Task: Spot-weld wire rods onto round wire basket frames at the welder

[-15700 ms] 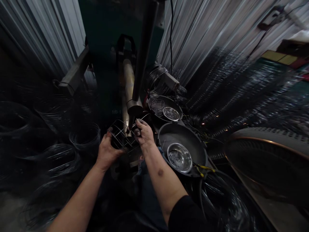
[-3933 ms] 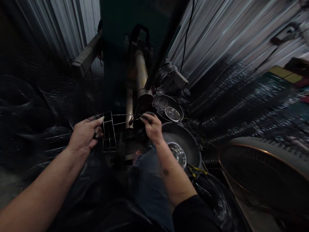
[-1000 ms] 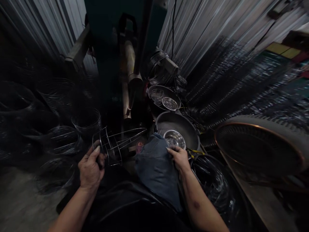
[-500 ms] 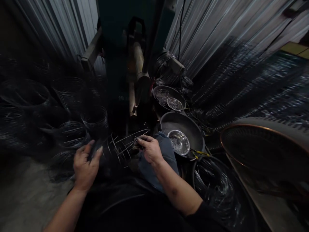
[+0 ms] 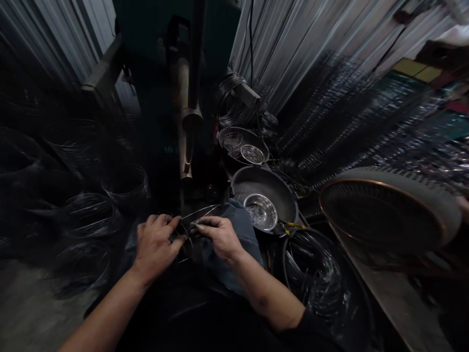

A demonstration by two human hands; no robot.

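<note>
A small curved wire frame (image 5: 200, 211) with thin cross wires lies in front of me, partly hidden by my fingers. My left hand (image 5: 156, 249) is closed around its left side, back of the hand upward. From the right, my right hand (image 5: 222, 238) pinches a wire of the frame between thumb and forefinger. Beneath the right hand lies a blue-grey cloth (image 5: 240, 232). Just beyond it, a shiny metal bowl (image 5: 271, 212) with short wire pieces sits in a dark round pan (image 5: 266, 181).
Farther back, another pan (image 5: 238, 131) holds a second metal bowl (image 5: 252, 154) and a round wire piece. A machine with metal bars (image 5: 184, 88) stands ahead. Wire cylinders (image 5: 86, 215) crowd the left. Coiled wire (image 5: 315, 264) and a copper-rimmed round object (image 5: 388, 215) are at right.
My left hand has moved right and closed on the wire frame; before, it was apart from it with fingers spread. My right hand keeps its pinch. The view has turned slightly right.
</note>
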